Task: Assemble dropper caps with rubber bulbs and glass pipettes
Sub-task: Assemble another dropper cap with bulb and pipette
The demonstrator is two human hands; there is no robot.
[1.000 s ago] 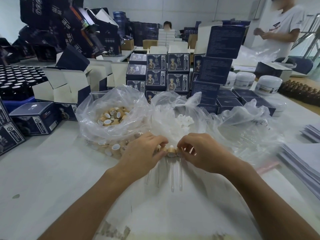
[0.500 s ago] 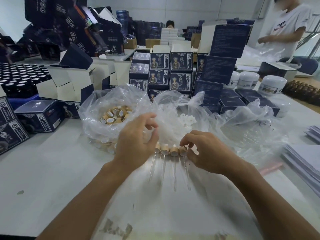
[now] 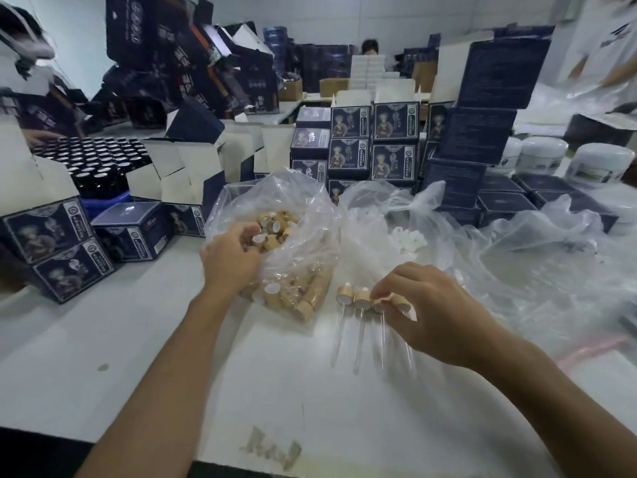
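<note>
Wooden caps (image 3: pixel 275 232) fill the clear bag (image 3: pixel 310 208) at far left, where my left hand (image 3: pixel 229 258) curls; whether it has one, I cannot tell. My right hand (image 3: pixel 431 305) pinches the rightmost finished dropper (image 3: pixel 396 301). I'd take one cap, opening toward me.

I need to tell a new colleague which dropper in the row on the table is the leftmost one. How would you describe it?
Find the clear plastic bag of wooden caps in the middle of the white table. Just right of its lower corner lies a short row of assembled droppers, glass tubes toward the person. The leftmost dropper lies nearest the bag and untouched, while the right hand holds the far end of the row.
</note>
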